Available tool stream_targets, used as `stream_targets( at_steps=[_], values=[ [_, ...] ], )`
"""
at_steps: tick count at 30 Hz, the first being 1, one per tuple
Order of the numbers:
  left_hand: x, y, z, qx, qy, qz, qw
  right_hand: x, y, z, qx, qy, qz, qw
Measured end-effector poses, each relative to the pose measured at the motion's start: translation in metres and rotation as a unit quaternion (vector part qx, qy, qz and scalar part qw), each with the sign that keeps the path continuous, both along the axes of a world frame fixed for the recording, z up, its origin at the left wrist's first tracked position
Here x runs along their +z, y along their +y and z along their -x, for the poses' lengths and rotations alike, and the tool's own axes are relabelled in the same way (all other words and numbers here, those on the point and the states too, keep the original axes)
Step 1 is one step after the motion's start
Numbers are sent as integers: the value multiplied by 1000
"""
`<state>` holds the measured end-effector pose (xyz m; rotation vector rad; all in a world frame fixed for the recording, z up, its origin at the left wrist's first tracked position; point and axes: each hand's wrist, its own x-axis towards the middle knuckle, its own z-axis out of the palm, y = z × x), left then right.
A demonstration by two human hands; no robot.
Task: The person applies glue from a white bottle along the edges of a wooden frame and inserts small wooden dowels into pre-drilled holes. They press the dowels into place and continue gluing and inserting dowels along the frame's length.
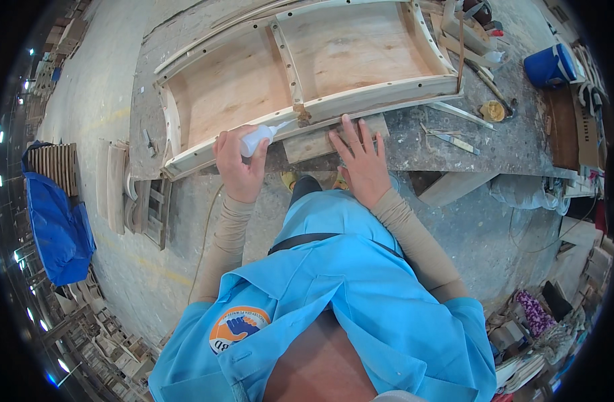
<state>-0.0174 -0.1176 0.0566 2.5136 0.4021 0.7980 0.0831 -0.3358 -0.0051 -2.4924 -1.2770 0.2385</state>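
My left hand (239,164) is closed round a white squeeze bottle (256,141) with a thin pointed nozzle. The nozzle points right, at a brown smeared patch (303,116) on the near rail of a pale wooden frame (380,98), where a cross rail meets it. I cannot tell whether the tip touches the wood. Plywood panels fill the frame's two bays, and dark holes dot its rails. My right hand (364,161) lies open, fingers spread, with its fingertips at the frame's near edge and over a flat wooden board (307,147).
On the grey workbench (521,151), to the right, are a small tub of yellowish paste (492,110), a flat blade (458,143), a hammer (494,89) and wood strips. A blue bucket (548,66) stands farther right. A blue tarp (56,228) and wood pieces lie left.
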Motion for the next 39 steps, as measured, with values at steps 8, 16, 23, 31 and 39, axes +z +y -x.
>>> stream_targets(
  at_steps=[8, 16, 23, 31, 39],
  values=[
    [1, 0, 0, -1, -19, -6, 1000, 0, 0, 0, 0, -6, 1, 1000],
    [1, 1, -4, -1, -37, -10, 999, 0, 0, 0, -1, -6, -1, 1000],
    [3, 0, -4, -9, -1, -17, 1000, 0, 0, 0, -3, -4, -1, 1000],
    [2, 0, -5, -4, -29, -28, 999, -2, 0, 1, -4, -7, -4, 1000],
    [2, -2, -9, -15, -37, -26, 999, -1, 0, 1, -5, -3, -1, 1000]
  ],
)
